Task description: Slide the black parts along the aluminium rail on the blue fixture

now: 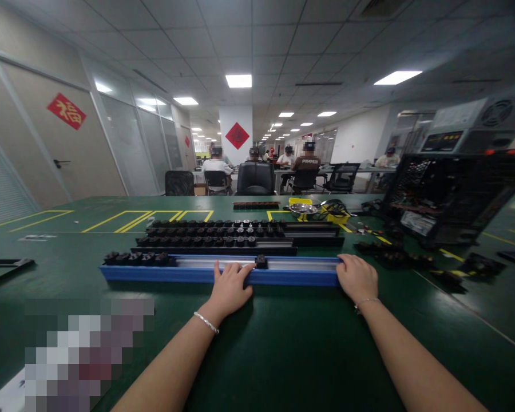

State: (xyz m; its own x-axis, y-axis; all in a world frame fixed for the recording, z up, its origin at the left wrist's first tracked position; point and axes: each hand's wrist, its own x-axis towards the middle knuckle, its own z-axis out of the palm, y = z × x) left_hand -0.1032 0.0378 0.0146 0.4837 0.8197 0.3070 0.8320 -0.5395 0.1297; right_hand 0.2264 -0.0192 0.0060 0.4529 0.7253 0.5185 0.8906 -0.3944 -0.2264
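A long blue rail (296, 277) with a silver channel along its top lies crosswise in front of me. Several black socket-like blocks (141, 258) sit in its left part, and one single black block (261, 261) stands in the channel near the middle. My left hand (232, 289) rests on the rail's near side with fingers spread, its index fingertip at the left side of the single block. At the rail's right end, my right hand (358, 279) is closed round the end, thumb and some fingers partly hidden.
Behind lie black rails (257, 250) filled with similar blocks. A metal bowl (302, 209), yellow items and loose black parts (407, 254) are further back and right, beside an open computer case (438, 194). People sit at far desks. A pixelated patch covers the lower left.
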